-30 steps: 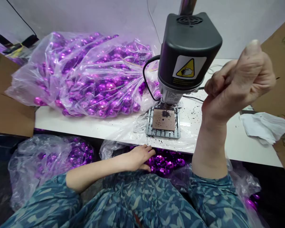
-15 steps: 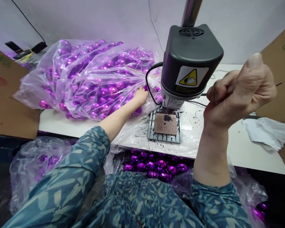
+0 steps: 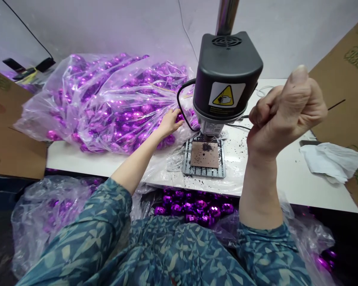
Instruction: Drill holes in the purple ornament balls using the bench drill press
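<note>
My left hand reaches into the mouth of a clear plastic bag full of shiny purple faceted balls on the white table; its fingers are curled among the balls, and I cannot make out what they grip. My right hand is raised in a fist round a thin dark lever of the small bench drill. Under the drill sits a grey base with a brown plate, dusted with dark chips.
More purple balls lie in plastic on my lap and in a bag at lower left. Cardboard boxes stand at the left and right. A white crumpled cloth lies at the right of the table.
My left hand rose from the balls on my lap to the bag's mouth on the table, then drew slightly back. My right fist stayed on the lever.
</note>
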Tool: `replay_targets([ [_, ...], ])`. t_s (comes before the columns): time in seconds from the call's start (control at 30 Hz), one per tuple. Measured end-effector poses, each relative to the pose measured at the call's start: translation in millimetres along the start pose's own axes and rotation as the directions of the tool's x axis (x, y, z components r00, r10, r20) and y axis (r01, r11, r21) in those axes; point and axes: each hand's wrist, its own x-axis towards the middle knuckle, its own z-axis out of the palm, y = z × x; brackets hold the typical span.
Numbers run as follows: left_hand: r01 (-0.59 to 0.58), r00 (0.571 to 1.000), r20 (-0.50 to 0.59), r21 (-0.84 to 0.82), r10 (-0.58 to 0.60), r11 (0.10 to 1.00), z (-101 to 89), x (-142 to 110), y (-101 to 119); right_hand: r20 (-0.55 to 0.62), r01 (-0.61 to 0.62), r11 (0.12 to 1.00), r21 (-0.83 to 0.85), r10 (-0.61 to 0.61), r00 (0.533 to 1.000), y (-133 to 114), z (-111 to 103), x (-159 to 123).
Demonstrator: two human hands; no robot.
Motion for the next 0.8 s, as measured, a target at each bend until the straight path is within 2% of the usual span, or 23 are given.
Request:
replay_targets([
  [0.07,0.078,0.996,-0.019,-0.27,-0.086,0.96,-15.5,-28.7,9.9,-0.002,0.01,1.0,-0.001,-0.01,1.0,1.2,0.6,0.3],
  [0.1,0.135,0.99,0.016,-0.41,-0.141,0.902,-21.4,-42.7,14.9,-0.012,0.013,1.0,-0.003,-0.013,1.0,1.7,1.2,0.5],
  [0.17,0.261,0.964,0.137,-0.645,-0.227,0.719,-27.3,-67.3,23.2,-0.039,0.013,1.0,-0.007,-0.013,0.999,2.0,2.9,0.8],
  [0.23,0.341,0.938,0.238,-0.767,-0.252,0.544,-24.2,-85.6,28.3,-0.049,0.005,1.0,-0.014,-0.005,0.999,1.0,4.5,0.9],
  [0.27,0.352,0.933,0.259,-0.799,-0.249,0.488,-19.5,-92.4,29.7,-0.047,0.001,1.0,-0.016,-0.002,0.999,0.3,5.1,1.0],
  [0.33,0.332,0.94,0.257,-0.838,-0.223,0.433,-5.3,-102.3,31.1,-0.038,-0.007,1.0,-0.015,0.006,0.999,-1.0,5.6,0.9],
  [0.43,0.272,0.961,0.224,-0.858,-0.159,0.435,21.1,-110.2,31.9,-0.034,0.002,1.0,-0.025,-0.003,0.999,-1.2,4.9,0.5],
  [0.57,0.156,0.988,0.142,-0.812,-0.069,0.562,51.7,-111.6,30.7,-0.03,0.024,1.0,-0.019,-0.025,0.999,-1.3,4.7,-1.4],
  [0.67,0.086,0.995,0.097,-0.765,-0.018,0.638,68.1,-109.5,27.3,-0.031,0.024,0.999,0.034,-0.023,0.999,-3.2,5.8,-3.3],
  [0.8,0.054,0.994,0.104,-0.737,0.034,0.673,83.7,-107.8,22.7,-0.017,0.039,0.998,0.047,-0.038,0.999,-4.0,5.8,-4.4],
])
